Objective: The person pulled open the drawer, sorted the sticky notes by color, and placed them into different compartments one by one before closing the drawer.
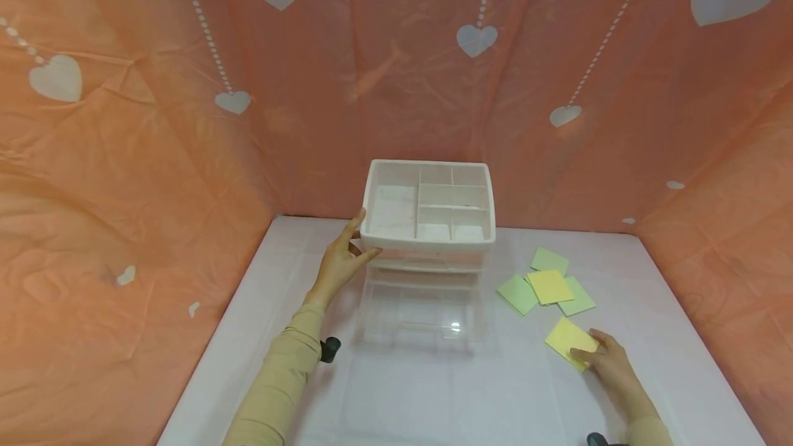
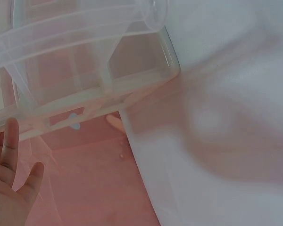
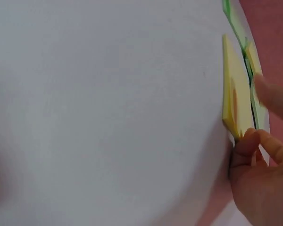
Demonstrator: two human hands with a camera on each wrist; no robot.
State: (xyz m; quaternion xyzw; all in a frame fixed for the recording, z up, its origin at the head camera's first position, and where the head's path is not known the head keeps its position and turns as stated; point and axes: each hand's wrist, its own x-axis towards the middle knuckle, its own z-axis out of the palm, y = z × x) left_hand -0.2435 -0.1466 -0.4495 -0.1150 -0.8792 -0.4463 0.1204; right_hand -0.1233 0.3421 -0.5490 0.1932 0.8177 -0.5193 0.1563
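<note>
A white drawer organizer (image 1: 427, 245) with a divided top tray stands mid-table. Its clear lower drawer (image 1: 421, 308) is pulled out toward me, and clear plastic drawer walls (image 2: 85, 35) fill the upper left wrist view. My left hand (image 1: 341, 263) touches the organizer's front left corner with spread fingers, also seen in the left wrist view. On the right, my right hand (image 1: 613, 363) pinches the near edge of a yellow sticky note pad (image 1: 566, 339). The right wrist view shows this pad (image 3: 236, 89) edge-on, thumb at its corner.
Beyond the held pad lie another yellow pad (image 1: 550, 287) and several green pads (image 1: 517, 294), partly overlapping. An orange curtain with white hearts (image 1: 396, 88) surrounds the white table (image 1: 421, 398) at the back and sides.
</note>
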